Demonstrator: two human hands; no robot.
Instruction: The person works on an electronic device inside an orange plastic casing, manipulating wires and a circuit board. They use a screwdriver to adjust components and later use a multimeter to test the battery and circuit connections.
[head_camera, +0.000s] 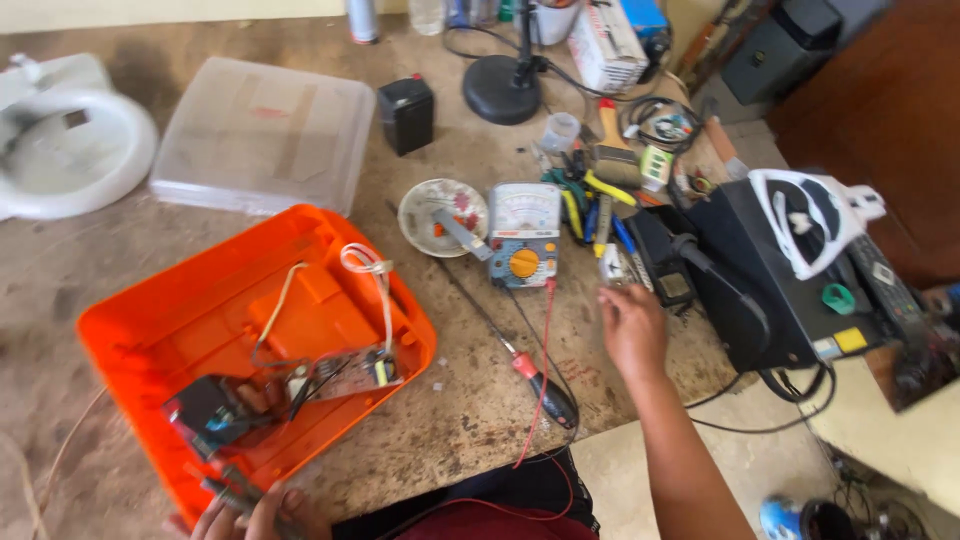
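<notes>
My right hand (632, 325) reaches over the worn table toward a pile of hand tools (598, 215) with yellow and blue handles. A small pale tool tip (611, 265) shows between its fingers. My left hand (262, 515) grips the near corner of an orange plastic casing (160, 330) that lies open and tilted. Inside the casing sit a circuit board (350, 372), a dark transformer (205, 412) and loose white wires. An analog multimeter (524, 233) with an orange dial lies just left of my right hand. A red-and-black screwdriver (540, 385) lies in front of it.
A small dish (428, 212) sits beside the meter. A clear plastic cover (262, 135), a black battery (406, 114), a lamp base (502, 88) and a paintbrush (612, 150) lie farther back. Black device boxes (775, 285) with a white part on top fill the right.
</notes>
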